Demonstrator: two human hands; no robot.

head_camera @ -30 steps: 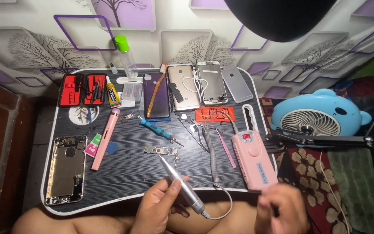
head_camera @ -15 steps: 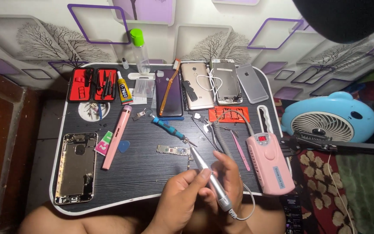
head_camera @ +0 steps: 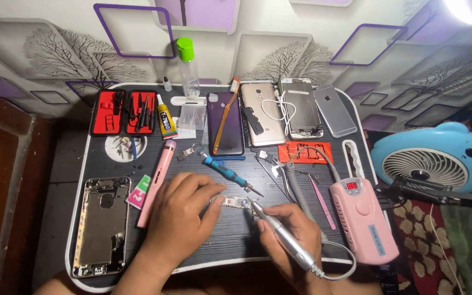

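Circuit board (head_camera: 235, 201), small and narrow, lies flat near the middle of the black tray table (head_camera: 225, 240), pinned under the left hand's fingertips. Left hand (head_camera: 184, 210) rests palm-down, fingers spread and curved, thumb and forefinger pressing the board's left end. Right hand (head_camera: 293, 232) is closed around a silver rotary pen (head_camera: 279, 235), held like a pencil, its tip touching the board's right end. The pen's cord runs to a pink control box (head_camera: 363, 218) at the table's right edge.

At the back left an open red tool case (head_camera: 124, 112) holds dark tools in two halves, though which tools is too small to tell. Beside it lie a yellow glue tube (head_camera: 166, 120) and a clear bottle (head_camera: 188, 68) with a green cap. A gutted phone frame (head_camera: 102, 224) lies at front left, a pink tool (head_camera: 157, 180) just right of it. A blue screwdriver (head_camera: 228, 175) lies just behind the board. Phones (head_camera: 263, 112) are lined along the back edge. A blue fan (head_camera: 438, 158) stands off the table to the right.

Half a second ago both hands were bunched together at the near edge with the pen lifted off the table and the board lying free; now the left hand has gone forward onto the board and the pen tip has come down to it.
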